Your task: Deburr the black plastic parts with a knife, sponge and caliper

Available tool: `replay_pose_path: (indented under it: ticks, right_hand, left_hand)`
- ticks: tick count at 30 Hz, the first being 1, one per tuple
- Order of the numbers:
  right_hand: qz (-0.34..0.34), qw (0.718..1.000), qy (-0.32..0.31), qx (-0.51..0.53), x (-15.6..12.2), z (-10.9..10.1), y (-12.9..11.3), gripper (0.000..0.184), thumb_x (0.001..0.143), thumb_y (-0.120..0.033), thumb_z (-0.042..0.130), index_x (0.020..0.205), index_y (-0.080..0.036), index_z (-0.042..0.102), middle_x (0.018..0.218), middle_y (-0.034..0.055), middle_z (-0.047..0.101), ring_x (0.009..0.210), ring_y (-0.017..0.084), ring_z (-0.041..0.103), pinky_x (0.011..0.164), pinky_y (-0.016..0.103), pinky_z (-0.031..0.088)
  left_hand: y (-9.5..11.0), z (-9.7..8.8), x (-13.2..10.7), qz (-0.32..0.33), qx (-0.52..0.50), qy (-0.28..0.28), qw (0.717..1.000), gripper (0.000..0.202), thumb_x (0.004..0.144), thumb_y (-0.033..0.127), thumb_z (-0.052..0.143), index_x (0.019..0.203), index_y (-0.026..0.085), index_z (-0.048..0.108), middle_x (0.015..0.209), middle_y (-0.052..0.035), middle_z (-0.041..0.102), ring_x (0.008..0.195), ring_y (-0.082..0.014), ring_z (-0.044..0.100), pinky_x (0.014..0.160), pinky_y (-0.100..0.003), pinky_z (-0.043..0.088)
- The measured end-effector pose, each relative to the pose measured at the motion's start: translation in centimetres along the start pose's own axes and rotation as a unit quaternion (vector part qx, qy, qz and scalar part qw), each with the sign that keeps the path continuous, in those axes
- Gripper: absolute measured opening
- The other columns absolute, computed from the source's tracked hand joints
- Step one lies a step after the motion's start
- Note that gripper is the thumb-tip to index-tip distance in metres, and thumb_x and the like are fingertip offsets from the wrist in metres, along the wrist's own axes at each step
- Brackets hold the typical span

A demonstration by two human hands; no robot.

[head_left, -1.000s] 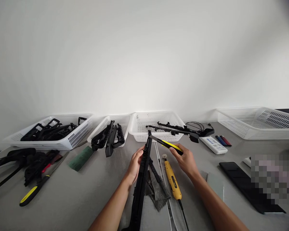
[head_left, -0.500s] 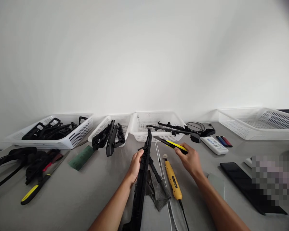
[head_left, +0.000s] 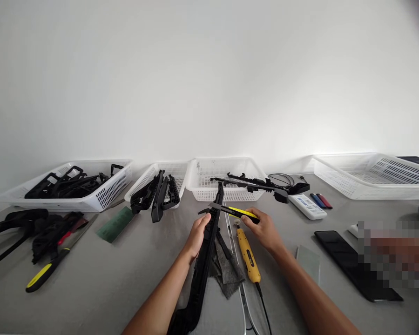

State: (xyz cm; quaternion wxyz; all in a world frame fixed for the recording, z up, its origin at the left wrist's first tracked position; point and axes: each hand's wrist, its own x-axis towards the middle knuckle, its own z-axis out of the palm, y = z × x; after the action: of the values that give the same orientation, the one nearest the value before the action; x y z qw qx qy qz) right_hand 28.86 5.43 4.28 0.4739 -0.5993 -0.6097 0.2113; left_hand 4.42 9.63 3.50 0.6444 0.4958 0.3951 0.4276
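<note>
My left hand [head_left: 198, 233] is closed around a long black plastic part [head_left: 205, 260], which runs from the bottom edge up toward the middle basket. In my right hand [head_left: 263, 229] is a yellow and black utility knife [head_left: 243, 214]. Its extended blade lies across the upper stretch of the black part, just above my left thumb; whether it touches cannot be told. Right of the part rests a yellow corded power tool [head_left: 248, 256] with a small round head. Grey cloth pieces [head_left: 228, 272] lie beside the part, under a thin black piece.
White baskets line the wall: a left basket [head_left: 101, 202] and a smaller basket [head_left: 181, 174] hold black parts. Black parts lie across the middle basket [head_left: 202, 193]. At right are another basket [head_left: 349, 188], a white device [head_left: 307, 207] and a black panel [head_left: 356, 265]. A yellow-black handled file [head_left: 43, 274] lies left.
My right hand has brought the knife left and slightly down, so its blade now crosses the black part. The part's upper end has shifted slightly right in view.
</note>
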Motion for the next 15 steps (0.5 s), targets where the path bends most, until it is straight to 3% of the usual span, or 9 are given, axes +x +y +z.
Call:
replay_pose_path:
  ticks: [4,8,11,15]
  right_hand:
    - [0.006,1.000,0.025,-0.008,-0.05,0.44,0.03,0.043,0.093,-0.060,0.060,0.095,-0.019,0.072,0.078,0.0034,0.071,0.069,0.021,0.060,0.067,0.031,0.044]
    - [0.007,0.999,0.036,-0.003,-0.12,0.39,-0.17,0.045,0.093,-0.062,0.060,0.098,-0.019,0.072,0.081,0.0052,0.073,0.071,0.023,0.061,0.067,0.032,0.045]
    - [0.000,0.999,0.034,0.006,-0.24,0.00,-0.46,0.041,0.093,-0.060,0.061,0.093,-0.020,0.071,0.079,0.0045,0.072,0.071,0.023,0.060,0.066,0.031,0.043]
    - [-0.002,1.000,0.007,0.011,-0.30,-0.25,-0.47,0.038,0.093,-0.057,0.062,0.087,-0.020,0.071,0.072,0.0016,0.068,0.069,0.021,0.059,0.064,0.030,0.042]
  left_hand:
    - [0.44,-0.09,-0.14,0.003,0.023,-0.026,0.999,0.045,0.082,0.054,0.071,0.102,0.015,0.082,0.075,-0.0045,0.072,0.073,-0.0207,0.064,0.065,-0.028,0.046]
    - [0.93,0.15,-0.12,0.021,0.018,-0.005,1.000,0.030,0.074,0.042,0.072,0.087,0.016,0.078,0.072,-0.0018,0.067,0.065,-0.0162,0.055,0.059,-0.025,0.039]
    - [0.91,0.31,0.20,0.028,0.009,0.019,0.999,0.028,0.070,0.043,0.076,0.080,0.017,0.074,0.066,0.0008,0.061,0.059,-0.0137,0.049,0.057,-0.025,0.036]
    - [0.76,0.32,0.50,0.038,0.001,0.030,0.999,0.035,0.070,0.048,0.080,0.085,0.017,0.075,0.067,0.0016,0.060,0.061,-0.0141,0.051,0.059,-0.025,0.038]
